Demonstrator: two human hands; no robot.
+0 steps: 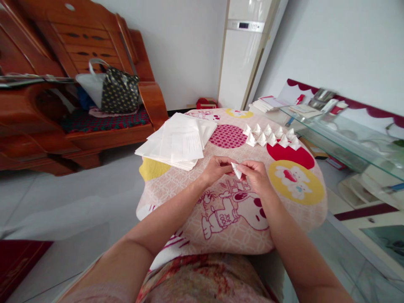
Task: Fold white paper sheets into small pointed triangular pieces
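Because it looks to be nothing more than paper, the small white folded piece (236, 171) should weigh almost nothing; it is held up over the near middle of the table (304, 216), pinched between the two hands, with the fingertips of the left hand (218, 169) closed on one side and the thumb and fingers of the right hand (256, 173) closed on the other; its layered creases are probably fairly stiff, its loose edges soft and easily crushed, so a light hold along the folds would serve best; dry paper is unlikely to slip. Beyond the right hand stand the pointed white folded shapes (272, 139), crisp and faceted, set in two close rows; being so light, they would tip at a careless brush. Beyond the left hand lies a stack of paper (176, 145), thin, flat and matt, its sheets fanned unevenly; beneath everything spreads a pink patterned cloth (195, 236), apparently soft, with wavy edges; a glass shelf (362, 148), smooth and hard, stands to the right.
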